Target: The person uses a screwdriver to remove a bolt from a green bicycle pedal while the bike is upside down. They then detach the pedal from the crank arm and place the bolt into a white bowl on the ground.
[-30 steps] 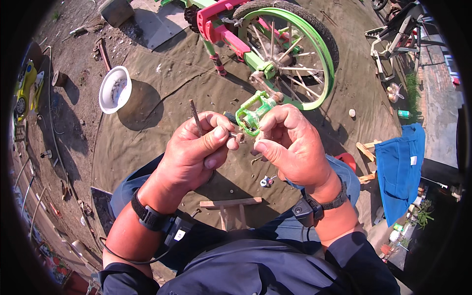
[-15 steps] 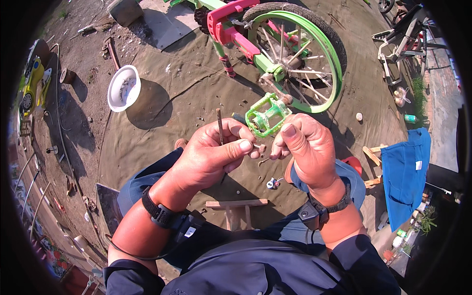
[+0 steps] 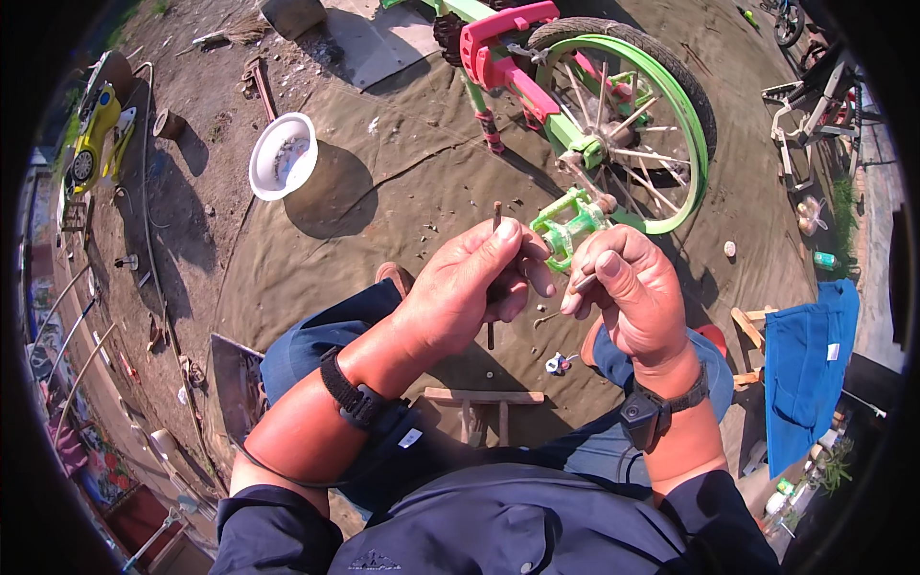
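Observation:
My left hand point(image 3: 465, 278) is closed around a thin, dark, rusty-looking rod point(image 3: 497, 213), whose ends stick out above and below the fingers. Close to its right, my right hand point(image 3: 634, 299) pinches a small grey metal piece point(image 3: 586, 282) between thumb and fingers; its exact kind is too small to make out. Just beyond both hands is a green bicycle pedal point(image 3: 572, 226), partly covered by the fingers. It sits beside the bicycle's green-rimmed wheel point(image 3: 707, 163), with the pink and green frame point(image 3: 525, 88) to the left of it.
A white basin point(image 3: 259, 177) with small bits inside stands on the brown ground cloth point(image 3: 383, 182), an adjustable wrench point(image 3: 262, 91) beyond it. A low wooden stool point(image 3: 484, 395) is between my legs. Blue cloth point(image 3: 810, 369) hangs at the right, and a yellow toy car point(image 3: 93, 139) lies far left.
The small rusty piece at my left fingertips no longer shows there; a small metal piece now shows in my right fingers. My left hand has turned and risen, and the whole view has shifted.

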The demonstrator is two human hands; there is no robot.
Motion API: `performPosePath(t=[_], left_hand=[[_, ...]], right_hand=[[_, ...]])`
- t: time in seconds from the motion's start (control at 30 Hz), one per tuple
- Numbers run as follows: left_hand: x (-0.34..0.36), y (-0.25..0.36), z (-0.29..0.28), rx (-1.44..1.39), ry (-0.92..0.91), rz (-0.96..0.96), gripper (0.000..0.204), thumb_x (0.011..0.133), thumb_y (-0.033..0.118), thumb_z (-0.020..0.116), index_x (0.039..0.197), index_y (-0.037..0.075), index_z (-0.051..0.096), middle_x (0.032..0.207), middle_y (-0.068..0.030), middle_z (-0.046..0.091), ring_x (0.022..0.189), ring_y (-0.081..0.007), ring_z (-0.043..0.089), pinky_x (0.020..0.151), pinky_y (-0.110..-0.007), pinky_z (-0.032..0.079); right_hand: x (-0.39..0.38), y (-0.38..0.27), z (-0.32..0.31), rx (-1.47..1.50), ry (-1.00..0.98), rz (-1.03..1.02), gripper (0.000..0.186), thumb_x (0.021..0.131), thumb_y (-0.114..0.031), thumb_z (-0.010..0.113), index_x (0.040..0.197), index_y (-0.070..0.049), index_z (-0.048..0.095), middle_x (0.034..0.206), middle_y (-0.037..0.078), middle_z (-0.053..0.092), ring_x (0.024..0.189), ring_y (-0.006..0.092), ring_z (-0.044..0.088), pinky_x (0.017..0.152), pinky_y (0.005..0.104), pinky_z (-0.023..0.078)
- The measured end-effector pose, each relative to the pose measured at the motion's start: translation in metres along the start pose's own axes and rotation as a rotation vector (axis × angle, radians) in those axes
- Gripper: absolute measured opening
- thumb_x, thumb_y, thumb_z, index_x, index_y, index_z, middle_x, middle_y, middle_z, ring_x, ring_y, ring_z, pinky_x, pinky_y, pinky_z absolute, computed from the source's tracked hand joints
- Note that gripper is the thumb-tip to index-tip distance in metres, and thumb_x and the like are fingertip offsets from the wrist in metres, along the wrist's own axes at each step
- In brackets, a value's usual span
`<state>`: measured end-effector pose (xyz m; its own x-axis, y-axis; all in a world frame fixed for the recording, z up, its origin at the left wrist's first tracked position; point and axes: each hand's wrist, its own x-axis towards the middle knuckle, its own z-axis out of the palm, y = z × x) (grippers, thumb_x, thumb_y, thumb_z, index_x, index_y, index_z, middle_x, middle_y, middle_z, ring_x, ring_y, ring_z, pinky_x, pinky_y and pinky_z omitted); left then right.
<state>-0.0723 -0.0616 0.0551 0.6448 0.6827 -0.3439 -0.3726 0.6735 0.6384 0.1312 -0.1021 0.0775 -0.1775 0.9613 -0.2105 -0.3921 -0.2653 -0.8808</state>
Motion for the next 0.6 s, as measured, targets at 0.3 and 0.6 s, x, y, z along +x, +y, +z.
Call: performPosePath(t=[0.3,0.6], left_hand=[[0.008,-0.002,0.004,0.199,0.085,0.312,0.051,0.106,0.036,0.027,0.118,-0.002,0.059,0.116,-0.0165,0.065,0.108,-0.0234,0.060,0.092,-0.036,0.043],[0.025,-0.021,0.023,0.250,-0.100,0.316,0.054,0.106,0.040,0.028,0.129,-0.002,0.054,0.122,-0.0128,0.063,0.111,-0.0191,0.057,0.094,-0.033,0.041]], right_hand=[[-0.012,0.009,-0.008,0.153,-0.016,0.362,0.032,0.099,-0.029,0.051,0.104,0.001,0.060,0.089,0.010,0.064,0.075,0.0185,0.067,0.057,0.0245,0.049],[-0.047,0.030,-0.013,0.439,-0.073,0.482,0.040,0.103,-0.031,0.044,0.123,0.003,0.056,0.095,0.009,0.066,0.070,0.0184,0.068,0.052,0.0233,0.050]])
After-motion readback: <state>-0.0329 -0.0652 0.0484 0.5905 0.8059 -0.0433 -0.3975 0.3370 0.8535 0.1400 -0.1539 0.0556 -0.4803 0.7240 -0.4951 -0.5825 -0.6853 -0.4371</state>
